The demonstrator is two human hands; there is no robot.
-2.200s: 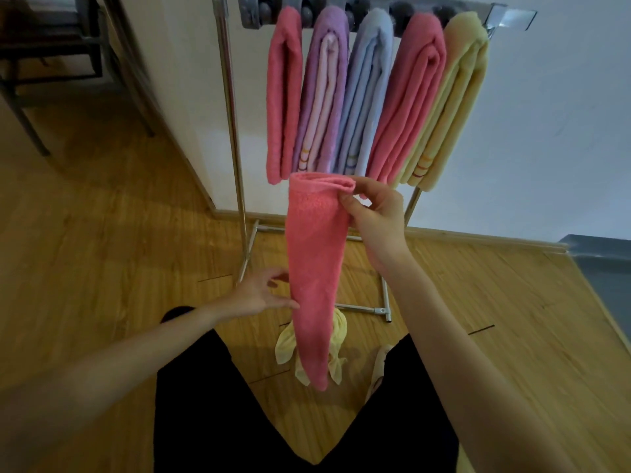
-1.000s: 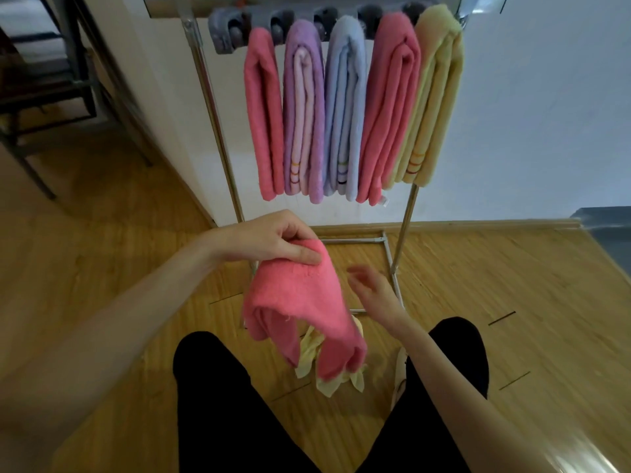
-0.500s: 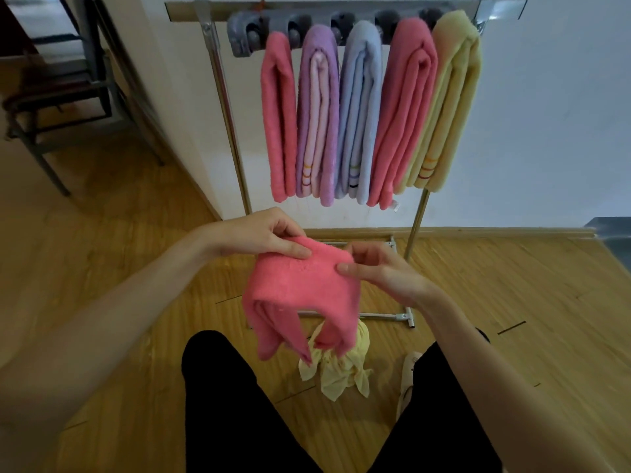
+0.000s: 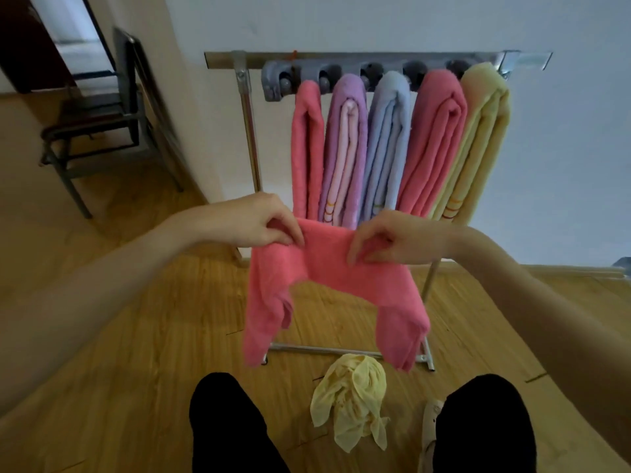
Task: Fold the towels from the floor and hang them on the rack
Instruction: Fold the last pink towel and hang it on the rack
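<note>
A folded pink towel [image 4: 333,268] hangs in front of me with both ends drooping down. My left hand [image 4: 256,221] pinches its top edge on the left and my right hand [image 4: 386,238] pinches it on the right. Behind it stands the metal rack [image 4: 247,131], whose grey holder carries several folded towels: pink [image 4: 307,148], purple [image 4: 345,151], blue [image 4: 387,145], a thicker pink one [image 4: 433,141] and yellow [image 4: 478,141]. A crumpled yellow towel [image 4: 351,397] lies on the wooden floor between my legs.
A dark metal chair [image 4: 99,121] stands at the back left beside the wall corner. The rack's base bar [image 4: 341,349] lies on the floor just beyond the yellow towel. A white wall is behind the rack, and my feet and black trousers fill the lower view.
The pink towel went from hanging long in my right hand to draped double. Both hands now hold it higher and wider apart, closer to the rack.
</note>
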